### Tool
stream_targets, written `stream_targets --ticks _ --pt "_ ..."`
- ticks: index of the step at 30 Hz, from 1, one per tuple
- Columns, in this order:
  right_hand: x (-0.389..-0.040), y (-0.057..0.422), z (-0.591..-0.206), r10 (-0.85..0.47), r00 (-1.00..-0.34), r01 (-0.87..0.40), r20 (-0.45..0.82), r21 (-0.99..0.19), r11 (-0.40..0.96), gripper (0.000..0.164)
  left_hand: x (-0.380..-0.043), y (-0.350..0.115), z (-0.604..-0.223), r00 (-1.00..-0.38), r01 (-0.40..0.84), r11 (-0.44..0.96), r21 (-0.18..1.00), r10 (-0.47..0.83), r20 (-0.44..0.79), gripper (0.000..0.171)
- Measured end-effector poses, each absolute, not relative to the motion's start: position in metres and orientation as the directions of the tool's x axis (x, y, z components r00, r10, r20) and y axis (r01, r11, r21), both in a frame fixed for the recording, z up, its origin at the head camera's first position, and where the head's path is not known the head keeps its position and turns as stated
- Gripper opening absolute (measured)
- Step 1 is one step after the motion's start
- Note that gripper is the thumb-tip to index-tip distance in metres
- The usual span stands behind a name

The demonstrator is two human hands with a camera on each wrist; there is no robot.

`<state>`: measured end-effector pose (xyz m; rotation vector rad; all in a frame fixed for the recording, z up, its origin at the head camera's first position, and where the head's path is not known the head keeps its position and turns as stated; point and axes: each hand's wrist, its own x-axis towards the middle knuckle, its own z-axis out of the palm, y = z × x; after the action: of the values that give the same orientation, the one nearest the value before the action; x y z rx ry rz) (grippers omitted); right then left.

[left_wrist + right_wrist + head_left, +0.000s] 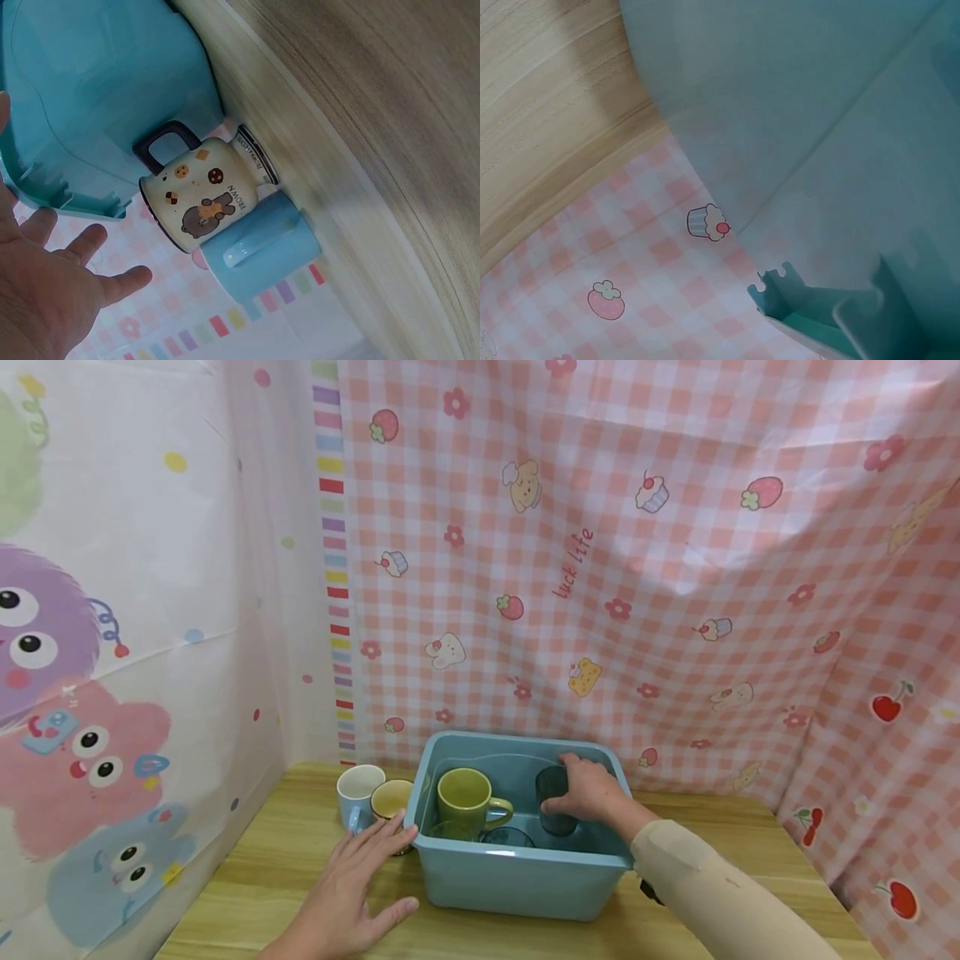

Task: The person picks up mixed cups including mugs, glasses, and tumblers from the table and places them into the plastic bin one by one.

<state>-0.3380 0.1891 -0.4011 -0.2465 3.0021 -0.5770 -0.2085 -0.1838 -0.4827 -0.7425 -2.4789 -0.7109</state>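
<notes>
A blue plastic bin [517,883] stands on the table. Inside it, my right hand [597,791] grips a dark tinted glass [550,789] near the right wall. The bin also holds an olive-green mug [461,797] at the left and a low dark glass piece [508,837], partly hidden by the front rim. My left hand [351,887] is spread beside the bin's front left corner, holding nothing; whether a fingertip touches the rim I cannot tell. Left of the bin are a light blue mug [262,251] and a cream mug [202,196] with a bear print and dark handle.
The wooden table [247,885] ends at a pink checked cloth [585,568] behind and a white printed cloth [150,610] at the left. The bin's underside rim with small notches [881,315] fills the lower right of the right wrist view.
</notes>
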Motion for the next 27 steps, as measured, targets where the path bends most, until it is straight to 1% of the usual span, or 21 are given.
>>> stream_targets --ticks 6,20,27 --pt "-0.3378 0.1881 -0.4012 -0.175 -0.984 -0.148 -0.045 -0.355 0.923 0.09 -0.2087 -0.184 -0.4826 -0.762 0.596 0.721 0.354 0.367 0.534 0.08" --pt "-0.3368 0.1873 -0.4039 -0.181 -0.98 -0.141 -0.087 -0.342 0.929 0.09 -0.2091 -0.1836 -0.4827 -0.757 0.602 0.717 0.352 0.371 0.538 0.081" --pt "-0.3369 0.1867 -0.4067 -0.194 -0.974 -0.14 -0.12 -0.356 0.924 0.091 -0.2089 -0.184 -0.4827 -0.764 0.597 0.715 0.363 0.369 0.529 0.081"
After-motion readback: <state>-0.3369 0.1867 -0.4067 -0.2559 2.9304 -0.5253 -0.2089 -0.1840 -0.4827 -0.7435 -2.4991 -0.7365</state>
